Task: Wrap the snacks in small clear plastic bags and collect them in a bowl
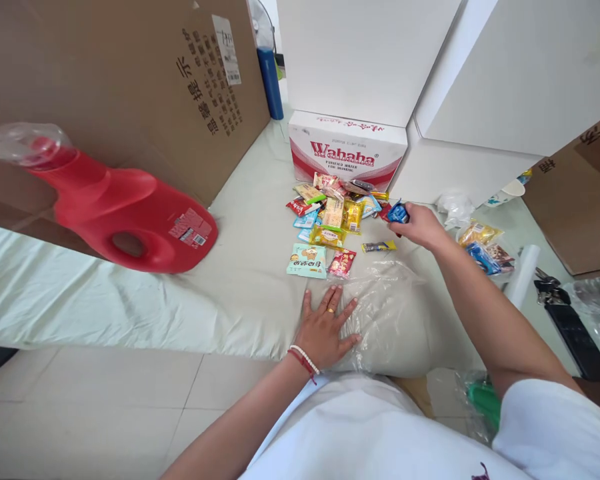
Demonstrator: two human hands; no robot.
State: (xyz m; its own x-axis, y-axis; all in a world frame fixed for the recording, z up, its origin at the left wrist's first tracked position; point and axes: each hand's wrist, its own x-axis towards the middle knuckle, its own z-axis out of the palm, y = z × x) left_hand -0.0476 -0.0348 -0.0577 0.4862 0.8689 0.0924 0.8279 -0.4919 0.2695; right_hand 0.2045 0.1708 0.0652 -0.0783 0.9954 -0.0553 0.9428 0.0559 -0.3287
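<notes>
My right hand (420,225) is closed on a blue snack packet (398,213), just right of a heap of wrapped snacks (334,212). Fingers spread, my left hand (326,328) lies flat on the table cover, touching the edge of a clear plastic bag (387,313). Just beyond its fingertips are a mint-green packet (307,261) and a red packet (342,263). A slim yellow and dark packet (379,246) lies apart, below my right hand. The underside of the blue packet is hidden by my fingers.
Behind the heap stands a Wahaha water carton (347,150) against white boxes (365,60). At left are a red detergent jug (145,213) and a big cardboard box (130,87). More snack packets (485,250), keys (550,291) and a black phone (577,340) lie at right.
</notes>
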